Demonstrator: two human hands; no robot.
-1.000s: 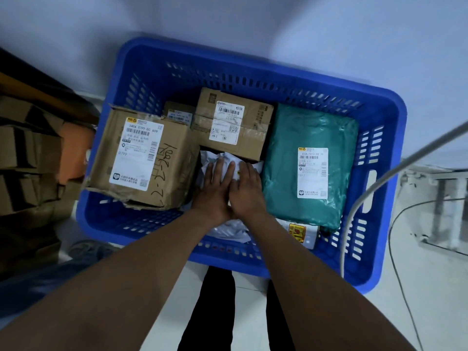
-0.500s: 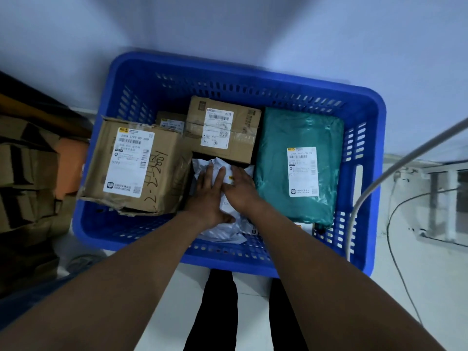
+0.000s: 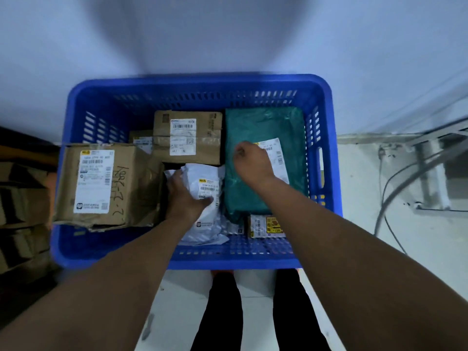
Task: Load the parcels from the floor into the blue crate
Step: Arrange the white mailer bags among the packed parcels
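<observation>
The blue crate (image 3: 197,83) stands on the floor against the wall. Inside lie a large cardboard box (image 3: 111,183) at the left, a smaller cardboard box (image 3: 187,135) at the back, a green bag parcel (image 3: 263,122) at the right and a white bag parcel (image 3: 205,181) in the middle. My left hand (image 3: 184,198) presses on the white bag, fingers at its left edge, thumb across its label. My right hand (image 3: 253,160) is over the green parcel's label with fingers curled; nothing shows in it.
A small box with a yellow label (image 3: 266,225) peeks out under the green parcel near the crate's front wall. Another small box (image 3: 140,139) sits behind the large one. Stacked cardboard (image 3: 22,198) is left of the crate; cables and a metal frame (image 3: 430,173) are at the right.
My right hand left the white bag and moved right and back over the green parcel. My left hand stayed on the white bag, whose label now shows. The camera view shifted.
</observation>
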